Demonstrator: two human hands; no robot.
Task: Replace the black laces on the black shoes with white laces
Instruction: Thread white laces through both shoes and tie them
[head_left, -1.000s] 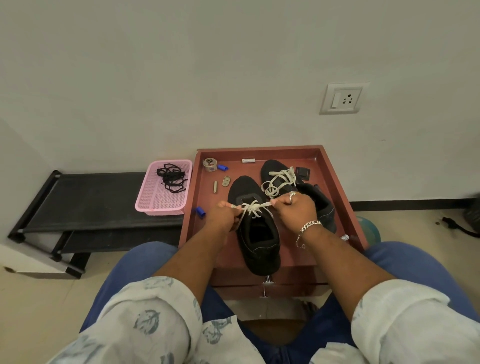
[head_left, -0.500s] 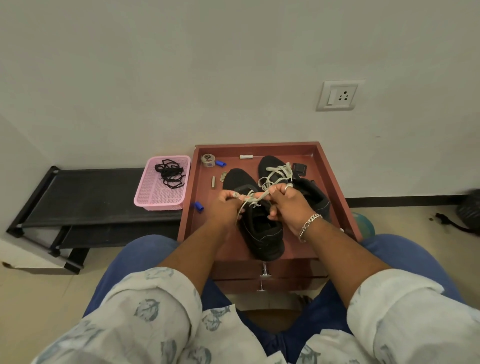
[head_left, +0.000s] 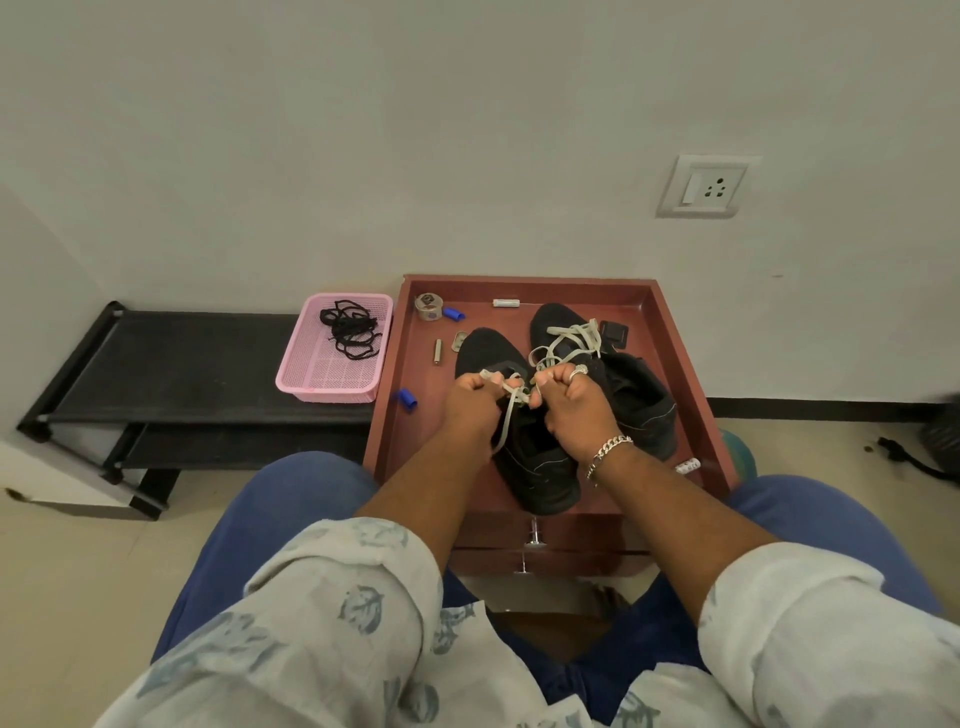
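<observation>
Both hands are busy: my left hand (head_left: 475, 397) pinches one end of the white lace (head_left: 511, 402), my right hand (head_left: 569, 402) pinches the other, close together over the near shoe (head_left: 524, 447) on the red tray (head_left: 415, 415). To finish the knot well, I should keep both ends taut and equal and pull outward evenly. Just behind lies the second shoe (head_left: 639, 395), already white-laced. Off left, the black laces (head_left: 350, 327) lie in the pink basket (head_left: 311, 379).
</observation>
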